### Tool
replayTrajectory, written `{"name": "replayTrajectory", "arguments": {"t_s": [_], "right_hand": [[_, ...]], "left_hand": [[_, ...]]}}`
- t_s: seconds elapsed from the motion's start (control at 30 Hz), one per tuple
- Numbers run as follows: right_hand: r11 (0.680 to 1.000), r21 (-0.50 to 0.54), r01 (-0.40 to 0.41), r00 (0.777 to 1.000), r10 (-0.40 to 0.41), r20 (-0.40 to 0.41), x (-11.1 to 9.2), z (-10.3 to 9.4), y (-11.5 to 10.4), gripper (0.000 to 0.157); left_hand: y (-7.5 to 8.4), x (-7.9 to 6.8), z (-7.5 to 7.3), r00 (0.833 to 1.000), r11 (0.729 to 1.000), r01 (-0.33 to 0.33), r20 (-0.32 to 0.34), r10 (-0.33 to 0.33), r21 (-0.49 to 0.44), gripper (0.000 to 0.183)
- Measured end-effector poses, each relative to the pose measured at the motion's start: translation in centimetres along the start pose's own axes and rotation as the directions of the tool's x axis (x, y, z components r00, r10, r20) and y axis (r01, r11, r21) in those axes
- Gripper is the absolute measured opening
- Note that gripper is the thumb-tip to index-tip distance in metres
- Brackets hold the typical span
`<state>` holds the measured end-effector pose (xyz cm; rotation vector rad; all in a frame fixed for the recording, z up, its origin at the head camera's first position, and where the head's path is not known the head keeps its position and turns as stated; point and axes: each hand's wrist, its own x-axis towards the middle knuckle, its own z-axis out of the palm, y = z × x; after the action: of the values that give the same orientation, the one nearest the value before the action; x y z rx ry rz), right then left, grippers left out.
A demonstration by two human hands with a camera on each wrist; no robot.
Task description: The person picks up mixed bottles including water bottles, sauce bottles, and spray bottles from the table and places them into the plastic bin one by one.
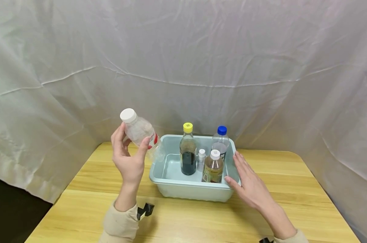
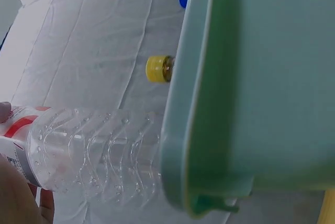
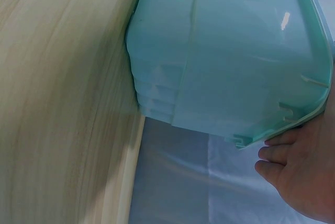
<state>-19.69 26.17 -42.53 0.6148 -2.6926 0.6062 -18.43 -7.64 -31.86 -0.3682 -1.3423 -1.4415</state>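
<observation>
My left hand (image 1: 128, 163) grips a clear plastic bottle (image 1: 139, 131) with a white cap and a red-and-white label. The bottle is tilted, cap up and to the left, its base by the left rim of a light blue-green plastic basin (image 1: 191, 191). In the left wrist view its ribbed lower part (image 2: 99, 153) looks see-through, with droplets on the wall. At the basin's right side, my right hand (image 1: 250, 184) rests on the rim with fingers straight. From the right wrist view, those fingers (image 3: 275, 153) lie along the outside of the rim.
Inside the basin stand a yellow-capped bottle of dark liquid (image 1: 188, 162), a small white-capped bottle (image 1: 201, 162), a white-capped bottle with a yellowish label (image 1: 213, 168) and a blue-capped bottle (image 1: 220, 141). The basin sits on a wooden table (image 1: 277, 179) before a grey curtain (image 1: 183, 67).
</observation>
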Motion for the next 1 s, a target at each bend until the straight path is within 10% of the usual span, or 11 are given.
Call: {"name": "replayTrajectory", "arguments": {"t_s": [0.63,0.8,1.0], "right_hand": [[1.000,0.001,0.006,1.000,-0.006,-0.009,0.0,0.0,0.0,0.078],[1.000,0.003,0.005,1.000,-0.005,-0.007,0.0,0.0,0.0,0.078],[1.000,0.006,0.001,1.000,-0.001,-0.001,0.1,0.0,0.0,0.078]], "left_hand": [[-1.1,-3.2,2.4,0.948,0.998,0.056,0.312,-0.055,0.007,0.065],[-3.4,-4.5,2.7,0.903,0.995,0.100,0.418,-0.096,0.014,0.068],[-3.2,-4.9,3.0,0.807,0.986,0.166,0.570,-0.156,0.036,0.065]]}}
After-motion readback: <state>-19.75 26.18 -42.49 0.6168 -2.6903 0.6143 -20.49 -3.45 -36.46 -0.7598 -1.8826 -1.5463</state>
